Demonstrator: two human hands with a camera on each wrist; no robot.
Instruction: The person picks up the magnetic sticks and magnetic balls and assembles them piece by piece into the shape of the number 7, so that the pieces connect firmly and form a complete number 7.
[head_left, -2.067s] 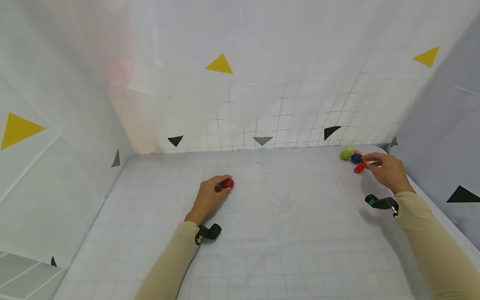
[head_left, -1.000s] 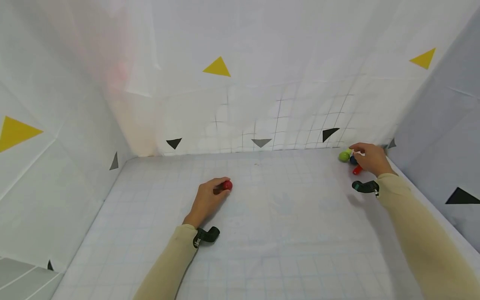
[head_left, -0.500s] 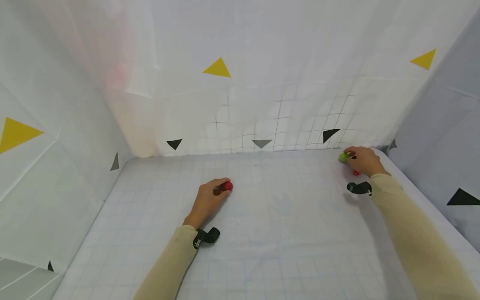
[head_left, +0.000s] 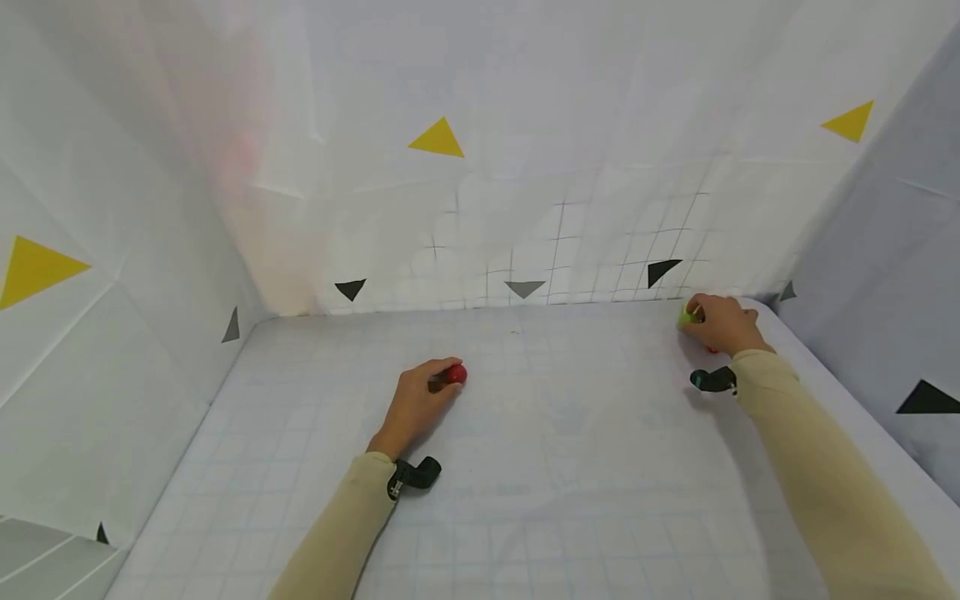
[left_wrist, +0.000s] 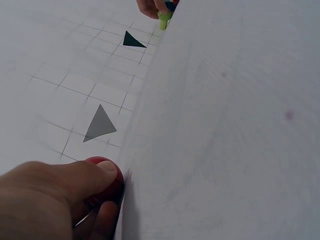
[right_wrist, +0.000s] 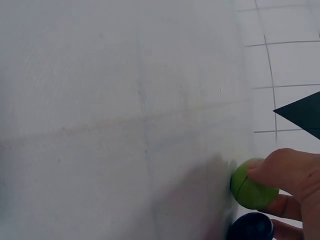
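My left hand (head_left: 418, 402) holds a red ball (head_left: 457, 373) on the table at mid-left, fingers on its far side and thumb on its near side. In the left wrist view the thumb presses on the ball (left_wrist: 114, 186). By the far right corner my right hand (head_left: 724, 325) pinches a green ball-headed piece (head_left: 686, 317). A seam shows on its head (right_wrist: 250, 186), and a short lighter green stub (left_wrist: 163, 24) sticks out of it. Right beside it is a navy ball (right_wrist: 251, 228), hidden in the head view. A bit of a red piece (head_left: 713, 351) shows under the right hand.
White gridded cloth covers the table (head_left: 525, 467). A white back wall (head_left: 570, 183) rises just behind the right hand, and side walls stand left (head_left: 150, 333) and right (head_left: 885, 275). Each wrist wears a black camera mount, left (head_left: 420, 475) and right (head_left: 712, 381).
My right hand has moved left over the cluster, from the orange and red pieces to the green one, which its fingers now pinch. The left hand stays on the red ball.
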